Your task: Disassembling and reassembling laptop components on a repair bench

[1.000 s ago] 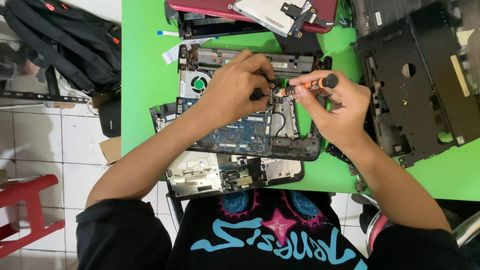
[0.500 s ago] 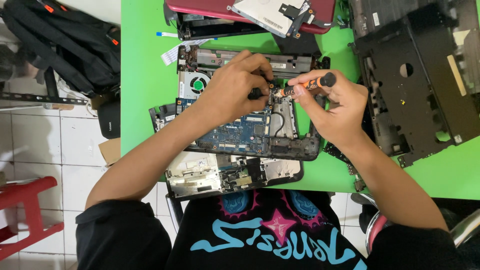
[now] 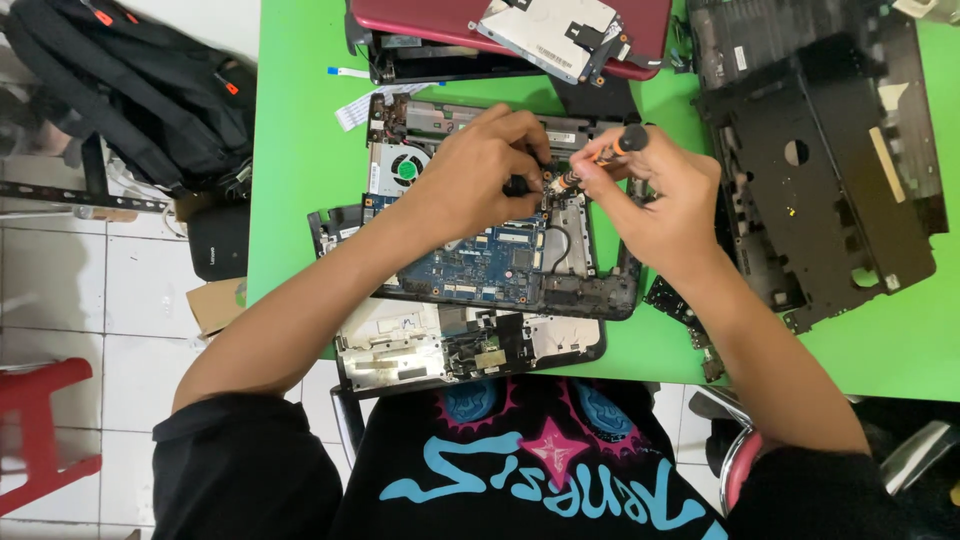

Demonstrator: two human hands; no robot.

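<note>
1. Screwdriver [image 3: 597, 160]: small, with an orange shaft and a black cap; held tilted in the right hand [image 3: 655, 200], its tip set down on the open laptop base near the upper right corner of the board. The fingers of this hand are pinched narrowly around the shaft.
2. Left hand [image 3: 480, 170]: laid over the upper middle of the laptop base, fingers curled narrowly, fingertips brought close to the screwdriver tip. Whether something small is pinched there cannot be told.
3. Laptop base [image 3: 480, 255]: opened, lid and keyboard removed, placed at the middle of the green table [image 3: 300, 150]. A blue circuit board [image 3: 470, 260] is exposed in it, with a round fan [image 3: 405, 168] at the upper left.
4. Grey inner frame [image 3: 420, 345]: laid at the near table edge, just below the laptop base.
5. Black plastic shell [image 3: 830, 180]: large, laid to the right of the hands, well apart from the screwdriver.
6. Red laptop [image 3: 520, 30]: placed at the far table edge, a grey metal part resting on top.
7. Black backpack [image 3: 130, 90]: set on the tiled floor to the left of the table.
8. Red stool [image 3: 40, 420]: seen at the lower left.
</note>
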